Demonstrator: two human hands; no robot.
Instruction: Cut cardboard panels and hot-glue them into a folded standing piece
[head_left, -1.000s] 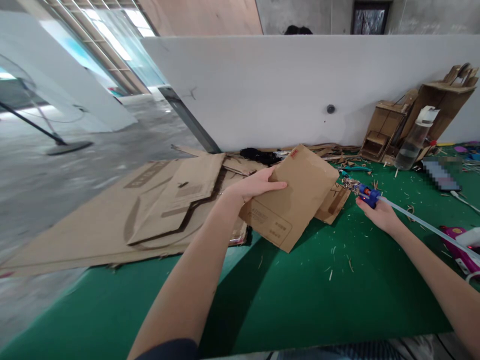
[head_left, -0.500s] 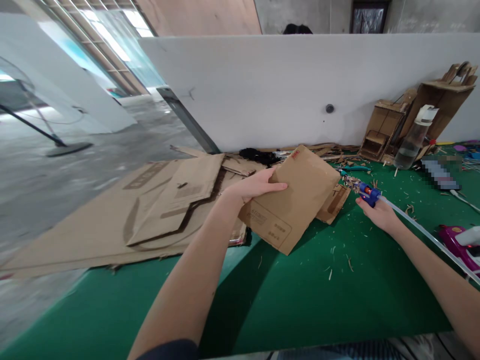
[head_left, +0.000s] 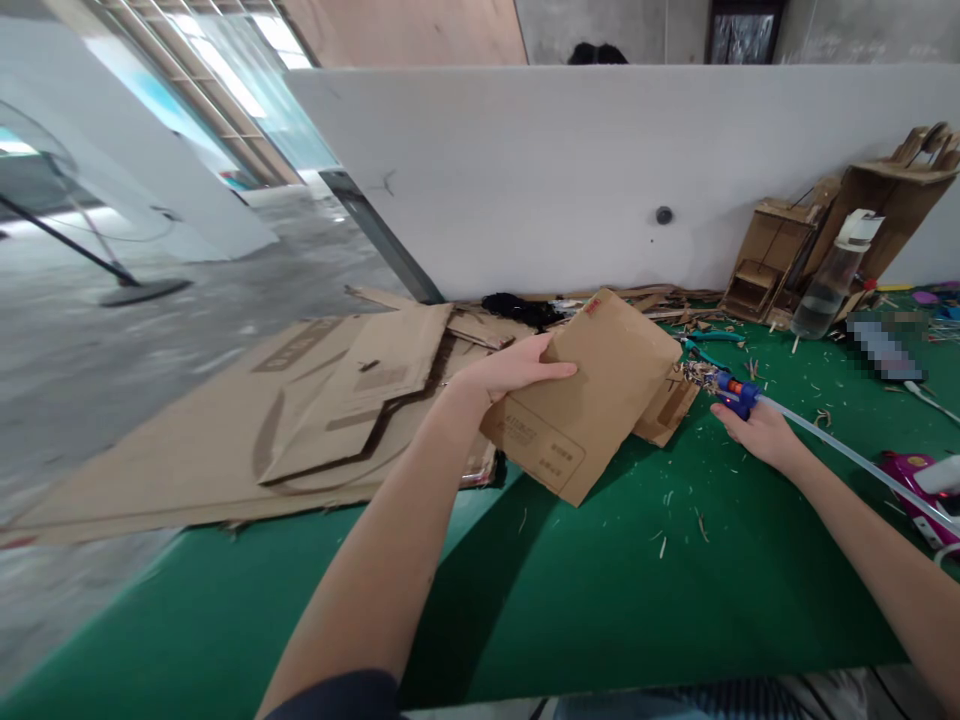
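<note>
My left hand (head_left: 517, 370) grips the left edge of a brown cardboard piece (head_left: 592, 400), thumb across its face; printed text shows near its lower corner. The piece is held tilted above the green table. Behind its right edge a smaller cardboard part (head_left: 667, 408) shows, mostly hidden. My right hand (head_left: 754, 428) is closed around a blue hot glue gun (head_left: 739, 392), with a long clear glue stick (head_left: 840, 445) running out of its back. The gun's nozzle end, covered in wood shavings or scraps, points at the right edge of the cardboard.
Large cardboard sheets (head_left: 315, 410) lie on the left of the green table (head_left: 645, 600). Teal-handled pliers (head_left: 712, 336) and scraps lie behind. At right stand cardboard models (head_left: 772, 250), a water bottle (head_left: 829, 285), a phone (head_left: 889, 350) and a magenta tool (head_left: 911, 480). A white partition (head_left: 525, 180) rises behind.
The view has shifted slightly. The glue gun's nozzle has moved a little down relative to the teal pliers, staying near the cardboard's right edge. Both hands keep their hold.
</note>
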